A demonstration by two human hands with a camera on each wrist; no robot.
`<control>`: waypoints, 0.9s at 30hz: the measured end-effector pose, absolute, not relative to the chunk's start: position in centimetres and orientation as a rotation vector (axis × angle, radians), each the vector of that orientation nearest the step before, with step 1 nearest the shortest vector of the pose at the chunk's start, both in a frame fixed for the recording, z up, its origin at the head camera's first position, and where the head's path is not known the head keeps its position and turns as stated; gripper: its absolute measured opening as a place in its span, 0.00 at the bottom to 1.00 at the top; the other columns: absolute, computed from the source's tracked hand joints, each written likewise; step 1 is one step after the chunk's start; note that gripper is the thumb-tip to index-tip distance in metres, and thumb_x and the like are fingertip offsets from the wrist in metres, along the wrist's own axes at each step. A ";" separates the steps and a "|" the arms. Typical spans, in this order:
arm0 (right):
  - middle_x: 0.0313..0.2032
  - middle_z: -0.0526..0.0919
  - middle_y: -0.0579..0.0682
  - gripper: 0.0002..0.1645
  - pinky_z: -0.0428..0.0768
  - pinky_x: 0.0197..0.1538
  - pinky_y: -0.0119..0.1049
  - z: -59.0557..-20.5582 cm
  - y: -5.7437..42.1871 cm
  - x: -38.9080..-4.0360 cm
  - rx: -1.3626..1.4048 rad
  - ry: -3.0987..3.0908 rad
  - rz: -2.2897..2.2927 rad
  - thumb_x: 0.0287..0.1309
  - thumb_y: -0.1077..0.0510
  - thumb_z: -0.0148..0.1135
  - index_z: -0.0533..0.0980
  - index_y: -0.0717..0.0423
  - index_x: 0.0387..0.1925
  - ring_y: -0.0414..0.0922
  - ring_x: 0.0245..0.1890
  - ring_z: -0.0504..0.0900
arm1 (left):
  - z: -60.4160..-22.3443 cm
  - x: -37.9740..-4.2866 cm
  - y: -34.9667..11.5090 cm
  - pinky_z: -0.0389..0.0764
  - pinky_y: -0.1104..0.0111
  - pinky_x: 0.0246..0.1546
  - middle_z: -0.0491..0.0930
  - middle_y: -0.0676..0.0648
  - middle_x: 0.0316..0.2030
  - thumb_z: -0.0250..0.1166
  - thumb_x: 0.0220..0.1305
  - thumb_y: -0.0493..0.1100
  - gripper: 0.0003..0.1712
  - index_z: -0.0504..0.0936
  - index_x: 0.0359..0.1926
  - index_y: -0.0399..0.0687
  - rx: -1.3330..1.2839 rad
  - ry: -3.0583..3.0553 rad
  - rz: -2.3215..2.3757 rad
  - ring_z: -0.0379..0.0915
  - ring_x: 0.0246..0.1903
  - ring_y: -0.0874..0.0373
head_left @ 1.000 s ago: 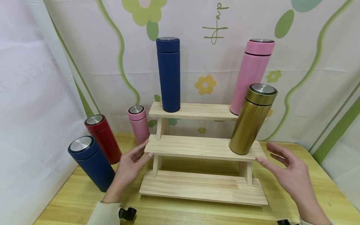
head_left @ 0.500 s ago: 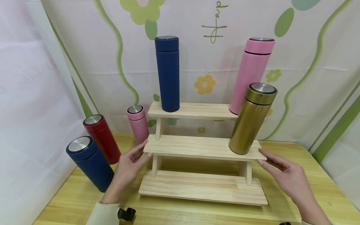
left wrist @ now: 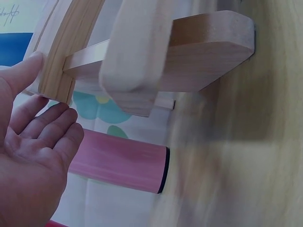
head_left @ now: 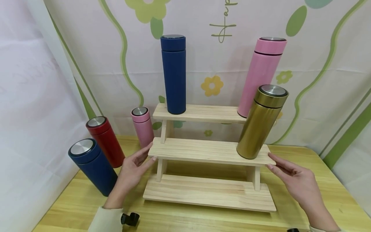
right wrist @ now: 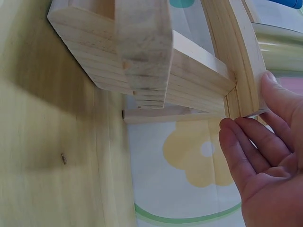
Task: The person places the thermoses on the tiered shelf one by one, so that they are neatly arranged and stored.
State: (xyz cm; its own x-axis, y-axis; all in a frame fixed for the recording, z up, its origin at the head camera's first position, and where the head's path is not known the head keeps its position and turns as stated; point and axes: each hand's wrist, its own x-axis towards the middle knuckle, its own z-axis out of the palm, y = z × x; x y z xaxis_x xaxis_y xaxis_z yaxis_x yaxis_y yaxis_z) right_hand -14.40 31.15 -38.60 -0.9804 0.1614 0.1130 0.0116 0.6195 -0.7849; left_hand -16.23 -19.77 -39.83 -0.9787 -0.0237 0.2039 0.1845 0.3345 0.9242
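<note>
A three-tier wooden display stand (head_left: 197, 149) is on the table. My left hand (head_left: 131, 172) holds the left end of its middle shelf, thumb at the front edge and fingers by the end. At the opposite end of that shelf, my right hand (head_left: 299, 182) grips in the same way. A gold thermos bottle (head_left: 259, 125) stands on the middle shelf's right side. On the top shelf are a tall blue thermos (head_left: 174, 77) at left and a tall pink thermos (head_left: 262, 74) at right, partly hidden by the gold one. The bottom shelf (head_left: 208, 191) bears nothing.
Left of the stand, a short blue thermos (head_left: 94, 169), a red thermos (head_left: 107, 145) and a small pink thermos (head_left: 143, 129) stand on the wooden table (head_left: 345, 206). A patterned cloth backdrop (head_left: 214, 58) hangs close behind; white cloth closes off both sides.
My right hand has come in from slightly apart and taken hold of the middle shelf's right end. The left hand keeps its place. Bottles and stand look unmoved; the view shifts slightly.
</note>
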 end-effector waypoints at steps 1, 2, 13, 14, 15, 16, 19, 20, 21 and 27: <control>0.51 0.85 0.20 0.35 0.79 0.39 0.17 -38.6 31.1 -14.4 -0.145 -2.666 1.296 0.63 0.33 0.69 0.78 0.35 0.69 0.13 0.44 0.80 | -39.7 -16.2 -19.8 0.74 0.53 0.67 0.72 0.46 0.74 0.72 0.69 0.54 0.35 0.74 0.74 0.61 -0.153 -2.413 -1.706 0.67 0.74 0.48; 0.50 0.85 0.20 0.35 0.79 0.38 0.17 -38.6 31.1 -14.4 -0.144 -2.665 1.295 0.63 0.33 0.69 0.78 0.36 0.69 0.14 0.44 0.80 | -39.6 -16.1 -19.8 0.74 0.52 0.68 0.71 0.47 0.74 0.72 0.69 0.54 0.36 0.73 0.75 0.62 -0.155 -2.417 -1.699 0.67 0.74 0.48; 0.47 0.85 0.18 0.34 0.79 0.37 0.18 -38.7 31.1 -14.5 -0.177 -2.657 1.288 0.63 0.33 0.70 0.78 0.36 0.68 0.13 0.42 0.80 | -36.2 -14.6 -19.8 0.70 0.52 0.74 0.73 0.56 0.73 0.71 0.69 0.58 0.36 0.74 0.75 0.61 -0.080 -2.411 -1.482 0.68 0.74 0.53; 0.47 0.85 0.18 0.34 0.78 0.37 0.18 -38.7 31.1 -14.5 -0.181 -2.659 1.286 0.63 0.33 0.70 0.78 0.35 0.68 0.13 0.42 0.80 | -35.7 -14.3 -19.8 0.71 0.53 0.73 0.73 0.57 0.73 0.71 0.69 0.57 0.36 0.74 0.74 0.61 -0.078 -2.403 -1.449 0.69 0.74 0.54; 0.47 0.85 0.18 0.34 0.78 0.36 0.18 -38.7 31.1 -14.5 -0.183 -2.660 1.284 0.62 0.33 0.70 0.78 0.35 0.68 0.13 0.42 0.79 | -35.2 -14.0 -19.7 0.71 0.55 0.73 0.73 0.58 0.72 0.72 0.69 0.57 0.35 0.75 0.74 0.63 -0.078 -2.396 -1.416 0.69 0.73 0.56; 0.47 0.85 0.18 0.34 0.78 0.36 0.18 -38.6 31.2 -14.5 -0.184 -2.660 1.282 0.62 0.33 0.70 0.78 0.35 0.68 0.13 0.42 0.79 | -34.7 -13.6 -19.7 0.71 0.58 0.73 0.74 0.59 0.72 0.72 0.69 0.56 0.34 0.75 0.73 0.65 -0.082 -2.386 -1.378 0.70 0.73 0.57; 0.46 0.85 0.17 0.34 0.78 0.36 0.18 -38.6 31.2 -14.5 -0.181 -2.659 1.280 0.62 0.33 0.71 0.78 0.35 0.68 0.13 0.42 0.79 | -33.2 -12.5 -19.5 0.73 0.72 0.70 0.76 0.60 0.70 0.74 0.67 0.52 0.33 0.76 0.72 0.68 -0.100 -2.322 -1.278 0.72 0.71 0.60; 0.46 0.85 0.17 0.34 0.78 0.37 0.18 -38.6 31.2 -14.5 -0.181 -2.659 1.280 0.62 0.33 0.71 0.78 0.35 0.68 0.13 0.42 0.79 | -32.7 -12.2 -19.5 0.72 0.76 0.68 0.77 0.60 0.69 0.75 0.67 0.50 0.34 0.76 0.71 0.69 -0.106 -2.295 -1.244 0.72 0.70 0.61; 0.47 0.85 0.17 0.34 0.78 0.37 0.17 -38.6 31.2 -14.6 -0.183 -2.660 1.282 0.62 0.33 0.71 0.78 0.35 0.68 0.13 0.43 0.79 | -32.3 -11.9 -19.5 0.71 0.80 0.67 0.77 0.59 0.69 0.76 0.66 0.47 0.34 0.77 0.71 0.68 -0.120 -2.255 -1.224 0.73 0.70 0.62; 0.49 0.84 0.17 0.35 0.77 0.38 0.16 -38.7 31.2 -14.6 -0.196 -2.670 1.316 0.62 0.33 0.70 0.78 0.35 0.69 0.12 0.44 0.78 | -30.5 -10.4 -20.0 0.72 0.84 0.64 0.83 0.51 0.65 0.78 0.59 0.32 0.38 0.82 0.67 0.63 -0.145 -2.026 -1.093 0.76 0.65 0.72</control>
